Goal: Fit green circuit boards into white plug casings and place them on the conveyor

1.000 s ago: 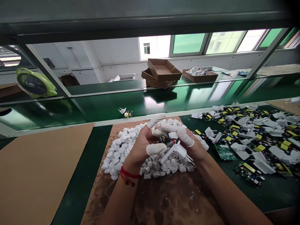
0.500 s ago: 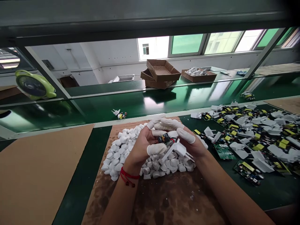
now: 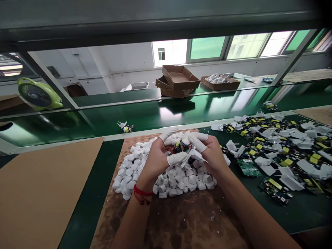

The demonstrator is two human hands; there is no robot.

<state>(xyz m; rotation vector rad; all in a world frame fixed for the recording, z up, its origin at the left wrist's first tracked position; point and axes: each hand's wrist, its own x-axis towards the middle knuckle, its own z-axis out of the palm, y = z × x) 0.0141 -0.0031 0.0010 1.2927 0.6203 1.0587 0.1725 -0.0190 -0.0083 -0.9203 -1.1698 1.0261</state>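
My left hand, with white finger covers and a red string bracelet at the wrist, is closed around a small charger circuit board with black and yellow parts. A white two-pin plug piece sits against the board, its pins pointing right and down. My right hand closes on the plug side from the right, fingers also in white covers. Its fingertips partly hide where board and plug meet. Just below both hands lies a heap of small white plastic caps on a stained brown cardboard sheet.
Many circuit boards with white plug housings spread over the green table at right. Behind runs a green belt carrying a plug-and-board unit. Cardboard trays and a green fan stand on the shelf. Brown cardboard lies at left.
The plug and board have turned and tipped between my hands, and my right fingers have shifted onto the plug side. Units on the belt have moved left.
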